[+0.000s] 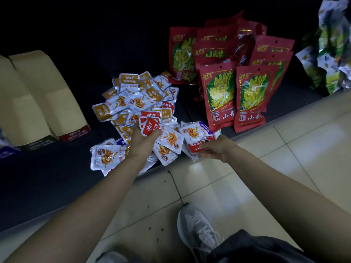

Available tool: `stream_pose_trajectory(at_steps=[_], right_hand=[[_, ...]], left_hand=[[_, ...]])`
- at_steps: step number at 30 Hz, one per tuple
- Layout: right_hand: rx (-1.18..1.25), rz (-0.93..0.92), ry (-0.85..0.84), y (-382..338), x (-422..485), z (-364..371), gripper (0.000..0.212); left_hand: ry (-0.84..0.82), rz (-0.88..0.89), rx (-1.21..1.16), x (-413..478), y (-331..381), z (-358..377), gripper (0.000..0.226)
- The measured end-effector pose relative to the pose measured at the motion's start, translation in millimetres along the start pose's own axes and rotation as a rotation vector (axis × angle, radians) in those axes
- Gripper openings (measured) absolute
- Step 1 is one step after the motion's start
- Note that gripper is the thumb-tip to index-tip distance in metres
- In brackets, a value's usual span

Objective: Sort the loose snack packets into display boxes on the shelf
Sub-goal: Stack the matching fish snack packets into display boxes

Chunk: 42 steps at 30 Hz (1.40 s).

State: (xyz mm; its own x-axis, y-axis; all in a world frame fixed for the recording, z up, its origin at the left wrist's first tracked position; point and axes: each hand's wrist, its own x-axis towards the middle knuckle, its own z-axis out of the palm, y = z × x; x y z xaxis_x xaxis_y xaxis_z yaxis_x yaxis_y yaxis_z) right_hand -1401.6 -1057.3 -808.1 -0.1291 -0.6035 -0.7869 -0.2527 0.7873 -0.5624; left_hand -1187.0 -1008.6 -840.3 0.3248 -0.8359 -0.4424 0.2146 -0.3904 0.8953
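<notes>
Head view: a pile [136, 103] of small snack packets, orange, red and white, lies on the dark shelf [47, 177], spreading from mid-shelf to the front edge. The left hand [144, 139] reaches over the near part of the pile. Its fingers and thumb are curled round a stack [150, 126] of a few red packets, held up just above the heap. The right hand [218, 149] is at the front edge, to the right of the left one. Its fingers pinch a single red packet [195, 148] that lies against the white packets at the pile's right fringe. How far that packet is lifted I cannot tell.

Open cardboard boxes [38, 103] stand side by side towards the shelf's left end, well apart from the pile; their interiors look bare from here. Large red bags [220, 95] stand in overlapping rows just right of the pile, the front two near the shelf's edge. Green bags [326, 54] are heaped at the far right end. Below the shelf are the pale tiled floor [284, 158] and a grey shoe [197, 230].
</notes>
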Motion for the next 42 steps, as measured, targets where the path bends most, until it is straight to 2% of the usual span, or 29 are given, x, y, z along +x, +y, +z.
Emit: stream_pose_trajectory(at_steps=[4,9,14,17,19,21,23,26,29,32,34,36,39,42], right_hand=[[-0.008,-0.062,-0.007,-13,-7,4,0.036],[-0.026,-0.237,-0.093,-40,-13,25,0.030],[-0.035,-0.409,-0.153,-54,-10,40,0.007],[0.069,-0.467,-0.237,-67,-16,47,0.018],[0.098,-0.469,-0.319,-73,-21,57,0.016],[0.000,-0.475,-0.409,-75,-25,77,0.010],[-0.164,-0.498,-0.466,-72,-31,99,0.016],[-0.412,-0.617,-0.432,-68,-39,130,0.019],[-0.543,-0.743,-0.420,-70,-45,159,0.012],[-0.656,-0.855,-0.427,-75,-58,185,0.032],[-0.627,-0.828,-0.526,-79,-66,199,0.050],[-0.603,-0.694,-0.679,-82,-69,209,0.062],[-0.513,-0.486,-0.939,-72,-70,224,0.051],[-0.311,-0.391,-0.973,-62,-75,236,0.044]], left_hand=[[0.020,-0.014,-0.030,2,1,-14,0.043],[0.019,-0.002,-0.053,3,5,-24,0.044],[0.053,-0.005,-0.091,1,17,-47,0.039],[0.062,-0.020,-0.103,-1,23,-66,0.040],[0.074,-0.037,-0.128,-2,27,-74,0.042],[0.107,-0.039,-0.155,-7,33,-82,0.040],[0.126,-0.063,-0.215,-12,38,-89,0.031],[0.140,-0.061,-0.274,-22,46,-100,0.014],[0.113,-0.019,-0.257,-29,51,-115,0.020],[0.133,0.008,-0.263,-37,59,-129,0.029],[0.152,0.015,-0.255,-42,63,-139,0.030],[0.167,0.022,-0.273,-45,63,-149,0.036],[0.218,0.038,-0.311,-44,65,-152,0.057],[0.314,0.039,-0.369,-37,67,-147,0.076]])
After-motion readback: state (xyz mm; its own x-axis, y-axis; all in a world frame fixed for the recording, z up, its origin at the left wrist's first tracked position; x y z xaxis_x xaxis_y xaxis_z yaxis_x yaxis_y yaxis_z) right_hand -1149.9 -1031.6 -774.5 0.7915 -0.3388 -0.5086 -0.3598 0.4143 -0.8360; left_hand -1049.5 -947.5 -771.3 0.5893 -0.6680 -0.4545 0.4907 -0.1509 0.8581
